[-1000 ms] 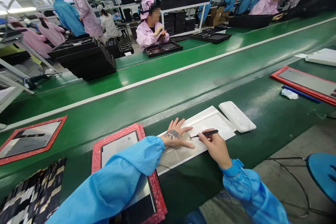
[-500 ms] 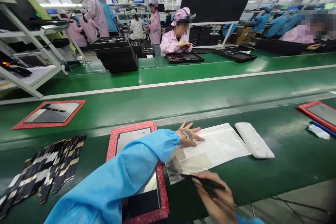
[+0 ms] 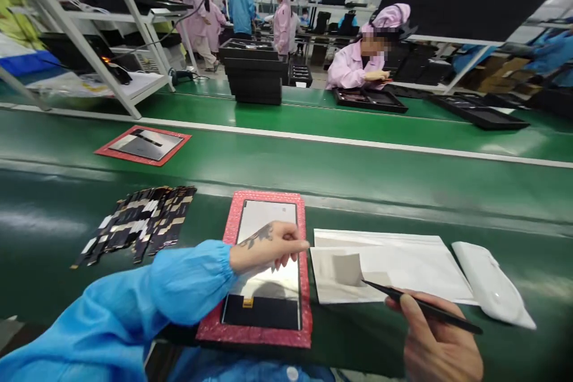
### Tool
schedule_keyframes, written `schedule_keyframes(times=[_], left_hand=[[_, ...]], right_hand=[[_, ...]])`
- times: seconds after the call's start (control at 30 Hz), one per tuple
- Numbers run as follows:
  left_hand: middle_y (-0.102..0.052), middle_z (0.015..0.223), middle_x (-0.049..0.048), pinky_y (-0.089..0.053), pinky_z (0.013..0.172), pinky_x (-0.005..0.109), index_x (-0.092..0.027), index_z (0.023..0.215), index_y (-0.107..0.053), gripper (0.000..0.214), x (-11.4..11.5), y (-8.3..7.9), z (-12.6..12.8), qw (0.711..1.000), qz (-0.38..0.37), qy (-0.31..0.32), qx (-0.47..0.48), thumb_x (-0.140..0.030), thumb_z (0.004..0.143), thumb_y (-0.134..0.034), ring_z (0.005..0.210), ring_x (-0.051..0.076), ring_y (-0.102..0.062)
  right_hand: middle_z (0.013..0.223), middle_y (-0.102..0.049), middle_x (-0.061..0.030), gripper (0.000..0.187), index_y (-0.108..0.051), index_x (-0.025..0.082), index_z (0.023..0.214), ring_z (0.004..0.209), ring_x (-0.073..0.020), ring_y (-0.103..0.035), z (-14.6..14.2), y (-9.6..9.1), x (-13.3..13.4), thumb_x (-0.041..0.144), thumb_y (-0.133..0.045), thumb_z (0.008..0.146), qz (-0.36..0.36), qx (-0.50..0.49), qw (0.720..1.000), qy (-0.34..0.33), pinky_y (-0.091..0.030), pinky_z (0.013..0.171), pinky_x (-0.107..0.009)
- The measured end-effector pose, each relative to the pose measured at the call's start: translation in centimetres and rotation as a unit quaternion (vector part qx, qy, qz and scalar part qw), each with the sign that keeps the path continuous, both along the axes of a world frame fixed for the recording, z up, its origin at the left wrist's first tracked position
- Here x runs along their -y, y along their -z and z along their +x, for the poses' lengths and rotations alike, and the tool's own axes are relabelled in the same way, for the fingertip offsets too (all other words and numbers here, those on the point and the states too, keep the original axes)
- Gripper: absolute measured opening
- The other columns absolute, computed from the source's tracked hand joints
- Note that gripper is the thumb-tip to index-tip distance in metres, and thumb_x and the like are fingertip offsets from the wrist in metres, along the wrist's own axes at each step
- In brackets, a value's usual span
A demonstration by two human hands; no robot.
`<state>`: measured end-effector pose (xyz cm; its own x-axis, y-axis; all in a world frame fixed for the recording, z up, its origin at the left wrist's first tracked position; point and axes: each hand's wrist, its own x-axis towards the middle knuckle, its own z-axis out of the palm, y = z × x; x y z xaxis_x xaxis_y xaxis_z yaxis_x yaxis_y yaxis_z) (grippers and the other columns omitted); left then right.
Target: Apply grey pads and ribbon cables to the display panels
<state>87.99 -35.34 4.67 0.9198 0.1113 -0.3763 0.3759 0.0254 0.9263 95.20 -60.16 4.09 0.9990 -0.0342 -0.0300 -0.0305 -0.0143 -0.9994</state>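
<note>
Right hand (image 3: pixel 441 334) closed round tweezers (image 3: pixel 436 310), tips at grey square (image 3: pixel 348 268) on paper (image 3: pixel 416 265) toward near edge of surface (image 3: pixel 208 227); left hand (image 3: pixel 273 245) half-curled, seemingly empty, over screen (image 3: pixel 273 314); lifting apparently under way; steady pinch wanted next.

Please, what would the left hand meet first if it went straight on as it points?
Probably the white sheets, though the height of the left hand is unclear; it might pass above.

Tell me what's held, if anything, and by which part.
The right hand holds slim black pointed tweezers around the middle; their tips seem to pinch a thin greyish square film by its edge. Nothing shows in the left hand.
</note>
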Motion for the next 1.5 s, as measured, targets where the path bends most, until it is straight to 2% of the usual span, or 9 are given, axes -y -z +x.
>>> schedule_keyframes(times=[0.1, 0.23, 0.47, 0.63, 0.83, 1.03, 1.23, 1.37, 1.5], left_hand=[[-0.061, 0.06, 0.0002, -0.036, 0.039, 0.019, -0.016, 0.072, -0.054, 0.058, -0.3, 1.6, -4.2, 0.988, -0.125, -0.08, -0.051, -0.068, 0.059, -0.076, 0.043, 0.007, -0.05], [-0.061, 0.065, 0.0008, -0.043, 0.044, 0.019, -0.014, 0.074, -0.056, 0.063, 0.0, 2.2, -6.6, 0.962, -0.233, -0.131, -0.057, -0.066, 0.052, -0.083, 0.048, 0.008, -0.055], [-0.06, 0.06, 0.0008, -0.048, 0.05, 0.021, -0.012, 0.069, -0.06, 0.05, 0.2, 2.4, -7.8, 0.95, -0.251, -0.182, -0.04, -0.047, 0.048, -0.089, 0.054, 0.009, -0.055], [-0.055, 0.052, -0.0025, -0.038, 0.044, 0.019, -0.014, 0.064, -0.058, 0.042, -0.4, 2.7, -8.9, 0.971, -0.15, -0.187, -0.012, -0.046, 0.054, -0.083, 0.046, 0.007, -0.046], [-0.048, 0.05, -0.006, -0.026, 0.043, 0.019, -0.016, 0.062, -0.057, 0.034, -1.1, 2.8, -11.1, 0.982, -0.033, -0.185, -0.033, -0.043, 0.062, -0.077, 0.043, 0.006, -0.037], [-0.054, 0.058, -0.0019, -0.035, 0.054, 0.022, -0.015, 0.061, -0.058, 0.028, -0.4, 3.2, -10.9, 0.984, 0.045, -0.168, -0.029, -0.04, 0.066, -0.07, 0.055, 0.01, -0.046], [-0.052, 0.056, -0.0019, -0.032, 0.051, 0.021, -0.016, 0.06, -0.057, 0.025, 1.3, 2.9, -11.5, 0.982, 0.13, -0.134, -0.041, -0.038, 0.073, -0.062, 0.053, 0.01, -0.043], [-0.052, 0.057, -0.0018, -0.034, 0.05, 0.02, -0.018, 0.062, -0.057, 0.026, 2.8, 3.5, -13.0, 0.973, 0.189, -0.127, -0.034, -0.036, 0.08, -0.056, 0.053, 0.01, -0.043], [-0.048, 0.052, -0.0038, -0.033, 0.047, 0.019, -0.019, 0.064, -0.059, 0.026, 3.6, 4.0, -13.6, 0.958, 0.253, -0.132, -0.039, -0.035, 0.083, -0.054, 0.048, 0.009, -0.039]], right_hand=[[0.063, -0.07, -0.0007, 0.042, -0.067, 0.025, 0.068, 0.054, -0.0134, -0.066, -0.8, -0.1, -2.0, 0.053, -0.091, 0.047, 0.01, 0.003, 0.999, -0.037, -0.06, 0.061, -0.021], [0.066, -0.07, 0.0, 0.039, -0.067, 0.024, 0.068, 0.054, -0.0133, -0.067, -2.2, 0.3, -4.4, 0.05, -0.09, 0.051, 0.012, 0.026, 0.997, -0.072, -0.059, 0.057, -0.02], [0.068, -0.072, 0.0002, 0.034, -0.067, 0.025, 0.071, 0.055, -0.0166, -0.069, -3.9, 0.3, -5.8, 0.045, -0.089, 0.055, 0.034, 0.03, 0.992, -0.117, -0.061, 0.055, -0.024], [0.072, -0.072, 0.0007, 0.029, -0.067, 0.028, 0.075, 0.059, -0.0181, -0.069, -4.0, 1.9, -4.8, 0.044, -0.086, 0.06, -0.016, 0.033, 0.993, -0.109, -0.06, 0.057, -0.027], [0.075, -0.071, 0.0007, 0.029, -0.067, 0.027, 0.079, 0.07, -0.0222, -0.07, -6.4, 4.5, -4.6, 0.051, -0.079, 0.066, -0.106, -0.017, 0.984, -0.144, -0.059, 0.069, -0.035], [0.073, -0.071, -0.0016, 0.034, -0.067, 0.023, 0.078, 0.068, -0.0229, -0.069, -6.3, 5.3, -3.9, 0.049, -0.082, 0.062, -0.107, -0.042, 0.982, -0.149, -0.059, 0.067, -0.035], [0.071, -0.07, -0.0002, 0.034, -0.068, 0.024, 0.077, 0.065, -0.0234, -0.07, -6.2, 5.1, -2.6, 0.046, -0.085, 0.057, -0.088, -0.086, 0.983, -0.135, -0.062, 0.065, -0.035], [0.07, -0.07, -0.0002, 0.033, -0.067, 0.024, 0.077, 0.065, -0.0235, -0.07, -7.4, 5.2, -1.8, 0.046, -0.084, 0.059, -0.092, -0.124, 0.977, -0.147, -0.062, 0.061, -0.034], [0.072, -0.07, 0.0003, 0.032, -0.067, 0.023, 0.079, 0.067, -0.0206, -0.069, -8.6, 5.6, -1.6, 0.048, -0.081, 0.065, -0.09, -0.14, 0.978, -0.124, -0.06, 0.064, -0.032]])
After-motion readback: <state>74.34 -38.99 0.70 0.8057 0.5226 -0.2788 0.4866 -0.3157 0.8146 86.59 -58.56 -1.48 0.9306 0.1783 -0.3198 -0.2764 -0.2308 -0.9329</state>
